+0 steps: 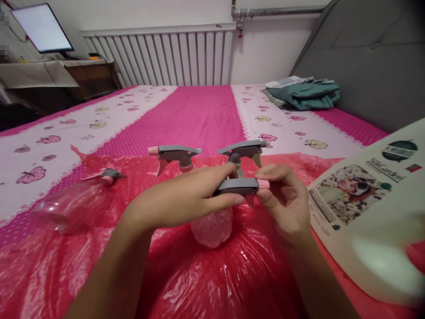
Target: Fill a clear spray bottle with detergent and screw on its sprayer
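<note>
A clear spray bottle (212,228) with a grey and pink trigger head stands on red plastic sheeting in front of me. My left hand (186,195) is wrapped round its trigger head, thumb along the near side. With thumb and fingers, my right hand (283,199) pinches the pink nozzle (263,184) at the head's tip. Just behind stand two more spray bottles, one with a pink-tipped trigger head (174,155) pointing left, the other with a grey trigger head (245,149) and yellowish trigger pointing right. My hands hide most of their bodies.
A clear spray bottle (73,206) lies on its side at left. A large cream jug (372,199) with a printed label fills the right. Folded green cloth (303,94) lies on the pink bed before a grey headboard (365,57). A monitor (41,29) and radiator (166,57) stand behind.
</note>
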The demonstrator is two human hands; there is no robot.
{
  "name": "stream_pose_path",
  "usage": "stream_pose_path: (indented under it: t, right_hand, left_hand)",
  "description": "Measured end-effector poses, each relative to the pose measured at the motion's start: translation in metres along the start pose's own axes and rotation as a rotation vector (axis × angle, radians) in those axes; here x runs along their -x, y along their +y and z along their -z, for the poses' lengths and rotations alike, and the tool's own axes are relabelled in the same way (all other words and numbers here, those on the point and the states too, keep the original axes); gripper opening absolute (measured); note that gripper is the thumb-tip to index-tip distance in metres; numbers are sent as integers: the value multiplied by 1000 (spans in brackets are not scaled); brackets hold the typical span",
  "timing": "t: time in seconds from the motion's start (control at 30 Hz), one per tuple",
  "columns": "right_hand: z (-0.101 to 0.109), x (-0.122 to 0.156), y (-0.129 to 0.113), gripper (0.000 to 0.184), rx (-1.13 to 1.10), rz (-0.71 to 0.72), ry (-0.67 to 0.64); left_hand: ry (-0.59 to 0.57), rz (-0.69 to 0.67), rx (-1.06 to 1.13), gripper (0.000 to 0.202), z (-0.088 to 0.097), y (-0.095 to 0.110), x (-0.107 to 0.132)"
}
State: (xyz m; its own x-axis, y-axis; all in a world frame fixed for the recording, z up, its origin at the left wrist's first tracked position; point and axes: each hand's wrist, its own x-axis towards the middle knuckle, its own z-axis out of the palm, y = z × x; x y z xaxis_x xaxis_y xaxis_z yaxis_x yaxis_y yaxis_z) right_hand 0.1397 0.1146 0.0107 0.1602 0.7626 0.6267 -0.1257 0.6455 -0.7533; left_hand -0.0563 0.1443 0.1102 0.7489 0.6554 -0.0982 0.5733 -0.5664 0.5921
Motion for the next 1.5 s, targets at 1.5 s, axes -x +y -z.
stream_pose_path:
  t: [1.5]
  right_hand:
    - [25,10,0,23,504,-1,-148]
  left_hand:
    - [119,-303,-276,35,-18,7,-11]
